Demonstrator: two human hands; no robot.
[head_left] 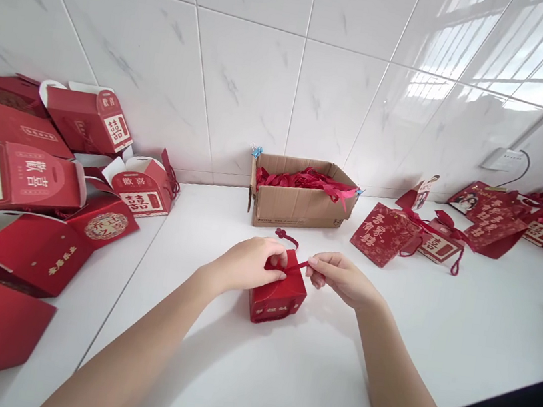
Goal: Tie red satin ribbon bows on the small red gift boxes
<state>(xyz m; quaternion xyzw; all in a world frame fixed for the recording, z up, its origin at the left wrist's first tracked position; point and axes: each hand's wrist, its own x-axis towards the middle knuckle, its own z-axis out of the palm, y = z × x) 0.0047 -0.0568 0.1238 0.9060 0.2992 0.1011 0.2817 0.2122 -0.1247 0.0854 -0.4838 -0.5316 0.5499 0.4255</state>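
Marbled wall tiles [248, 79] back a white worktop [317, 385], where a cardboard carton [296, 208] holds heaped red ribbons [295, 181]. Open red boxes [42, 252] crowd the left side. In front of the carton, a small red box [283, 299] sits between both hands. The left hand [249, 264] rests on its top; whether that grip pinches anything, I cannot tell. Just beside the box, the right hand [339, 277] has a narrow grip, pinching a thin red strip [300, 266] over the top

It looks like a packing workroom: a white bench [308, 370] against a tiled wall [251, 59] holds heaped red gift boxes [42, 181] and a carton [301, 210] of ribbons [291, 180].
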